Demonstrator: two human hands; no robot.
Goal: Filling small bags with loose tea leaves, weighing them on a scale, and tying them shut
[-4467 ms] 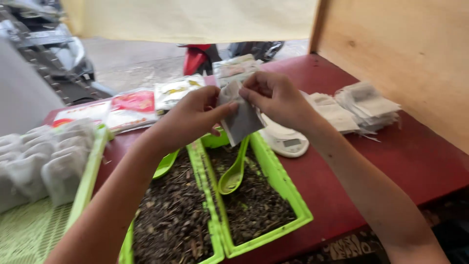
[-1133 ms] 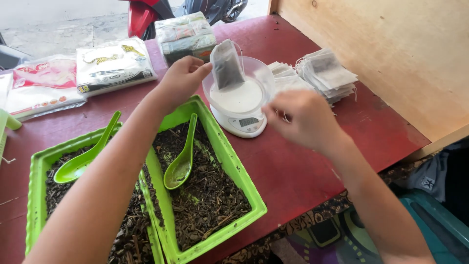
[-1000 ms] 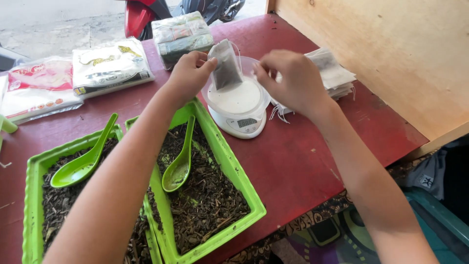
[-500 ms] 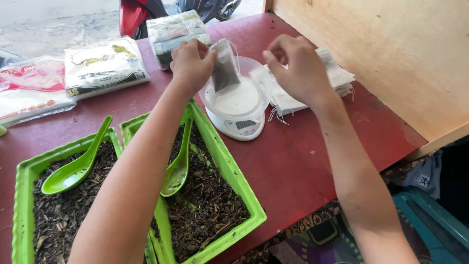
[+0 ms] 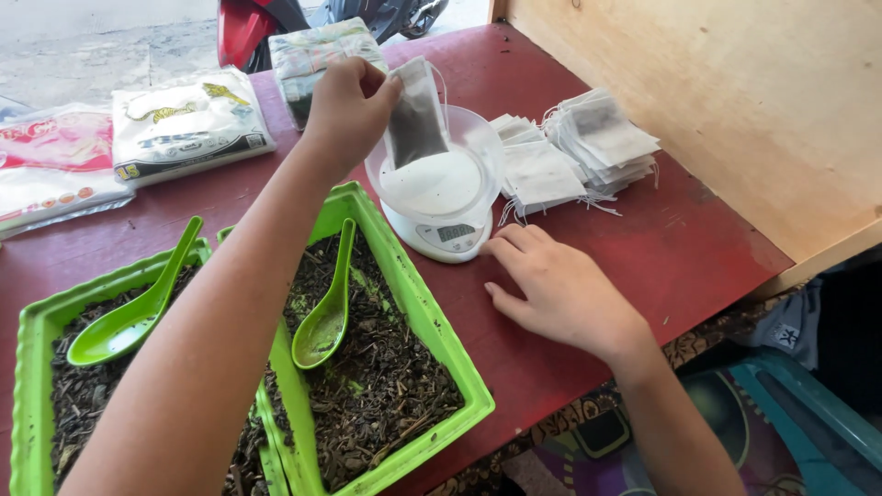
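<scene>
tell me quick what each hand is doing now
Left hand: shut on the tea bag, over the scale.
Right hand: open, flat on the table, holding nothing.

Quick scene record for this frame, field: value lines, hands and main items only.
left hand: holds filled tea bag upright in the scale's bowl
right hand: flat on red table, beside the scale
scale: white, clear bowl on top
green trays: two, dark loose tea, a green spoon in each
bag stack: behind scale
</scene>
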